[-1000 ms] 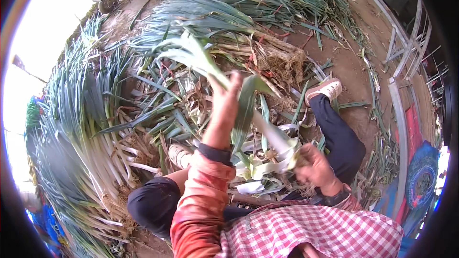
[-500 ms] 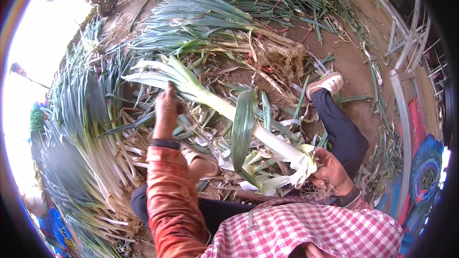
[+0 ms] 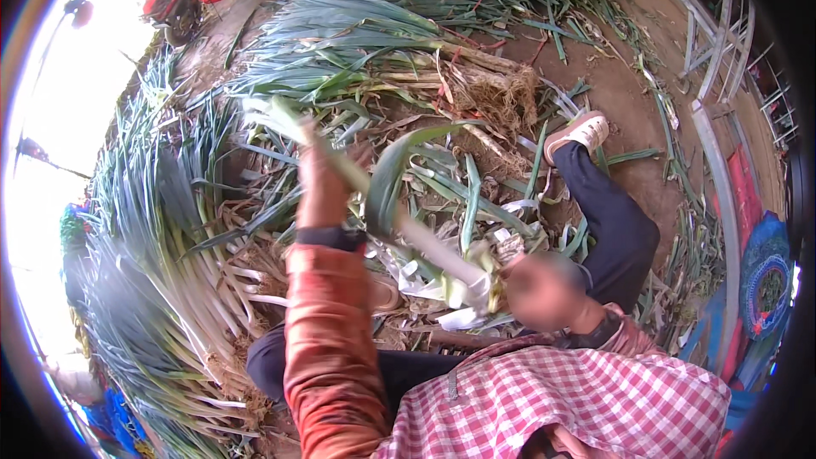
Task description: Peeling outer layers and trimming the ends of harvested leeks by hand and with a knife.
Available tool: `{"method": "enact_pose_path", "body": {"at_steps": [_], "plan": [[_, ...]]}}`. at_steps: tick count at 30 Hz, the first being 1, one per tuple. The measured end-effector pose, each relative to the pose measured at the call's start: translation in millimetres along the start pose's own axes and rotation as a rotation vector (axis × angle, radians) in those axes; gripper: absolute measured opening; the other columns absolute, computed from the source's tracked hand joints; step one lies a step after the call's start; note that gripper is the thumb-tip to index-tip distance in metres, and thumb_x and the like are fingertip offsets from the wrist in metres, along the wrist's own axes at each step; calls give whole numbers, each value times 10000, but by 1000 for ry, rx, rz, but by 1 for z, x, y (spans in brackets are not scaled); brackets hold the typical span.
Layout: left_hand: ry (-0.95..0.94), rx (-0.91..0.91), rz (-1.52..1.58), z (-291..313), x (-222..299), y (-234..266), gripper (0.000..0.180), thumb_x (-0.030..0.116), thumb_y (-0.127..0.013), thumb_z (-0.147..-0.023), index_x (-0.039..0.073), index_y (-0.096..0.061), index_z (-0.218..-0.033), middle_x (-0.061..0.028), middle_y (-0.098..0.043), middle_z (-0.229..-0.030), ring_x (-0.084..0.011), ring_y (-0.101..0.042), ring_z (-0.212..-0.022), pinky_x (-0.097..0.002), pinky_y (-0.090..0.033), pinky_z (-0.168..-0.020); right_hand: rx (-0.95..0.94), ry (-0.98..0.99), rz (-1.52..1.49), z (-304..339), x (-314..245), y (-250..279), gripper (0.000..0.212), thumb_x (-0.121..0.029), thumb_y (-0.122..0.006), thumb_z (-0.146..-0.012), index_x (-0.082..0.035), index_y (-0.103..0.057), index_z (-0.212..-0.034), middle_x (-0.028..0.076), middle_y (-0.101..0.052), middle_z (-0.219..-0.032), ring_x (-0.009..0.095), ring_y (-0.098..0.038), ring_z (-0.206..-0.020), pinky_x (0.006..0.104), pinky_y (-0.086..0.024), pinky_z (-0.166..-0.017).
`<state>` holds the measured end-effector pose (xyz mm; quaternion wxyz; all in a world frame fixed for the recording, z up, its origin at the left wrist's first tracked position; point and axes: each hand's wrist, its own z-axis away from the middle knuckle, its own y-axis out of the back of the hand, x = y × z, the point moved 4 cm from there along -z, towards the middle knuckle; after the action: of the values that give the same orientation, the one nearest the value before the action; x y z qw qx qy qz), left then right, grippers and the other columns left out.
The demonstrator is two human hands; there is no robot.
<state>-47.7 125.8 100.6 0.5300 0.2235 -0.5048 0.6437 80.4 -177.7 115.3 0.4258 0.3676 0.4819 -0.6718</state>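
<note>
A leek [image 3: 438,251] slants across the space in front of me, its pale leafy top to the upper left and its root end to the lower right. Closed around the upper stalk, just below the leaves, is my left hand [image 3: 321,183]. My right hand [image 3: 548,293], smeared by motion, is closed at the root end, its fingertips partly hidden. A broad green outer leaf [image 3: 389,178] curls away from the middle of the stalk. Loose pale peelings [image 3: 463,319] hang or lie below the root end; I cannot tell which.
Tall leeks [image 3: 183,263] lie heaped at my left. Tied leek bundles [image 3: 365,34] with brown roots stretch across the far side. Leaf scraps [image 3: 518,208] litter the ground by my shoe [image 3: 582,134]. A metal rail [image 3: 714,178] and blue netting [image 3: 765,276] stand at right.
My left hand has moved right and slightly up, now around the stalk. My right hand has moved left and up with the root end. The green leaf has swung left and arches higher.
</note>
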Motion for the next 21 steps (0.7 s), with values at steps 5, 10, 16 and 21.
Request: {"method": "enact_pose_path", "body": {"at_steps": [5,10,16,21], "plan": [[-71,-36,212,-54,9,39,673,495,-509,-756,82,-287,-1238,-125,-393,-1216,-267,-376,-1114,-454,-333,-876,157,32,44,18,-26,18,377,51,-575,-698,-29,-426,-1035,63,-542,-915,113,-524,-854,248,-442,-710],[230,-310,531,-30,-10,43,747,604,-456,-722,115,-261,-1253,-138,-369,-1196,-309,-422,-1014,-451,-300,-894,-10,195,347,-7,-22,-6,358,43,-567,-711,-24,-426,-1033,71,-551,-948,94,-518,-844,226,-415,-726],[66,-289,228,2,9,-6,751,611,-387,-750,6,-352,-1194,-143,-465,-1127,-316,-467,-1015,-450,-380,-858,79,259,198,-17,-27,1,351,28,-551,-719,-26,-425,-1042,55,-543,-988,78,-497,-907,228,-400,-791],[143,-433,286,51,-2,-5,689,615,-301,-782,62,-379,-1185,-113,-485,-1107,-257,-484,-973,-382,-375,-842,109,295,349,-28,-29,-13,339,15,-564,-724,7,-434,-1037,67,-542,-990,79,-493,-933,216,-390,-815]]}}
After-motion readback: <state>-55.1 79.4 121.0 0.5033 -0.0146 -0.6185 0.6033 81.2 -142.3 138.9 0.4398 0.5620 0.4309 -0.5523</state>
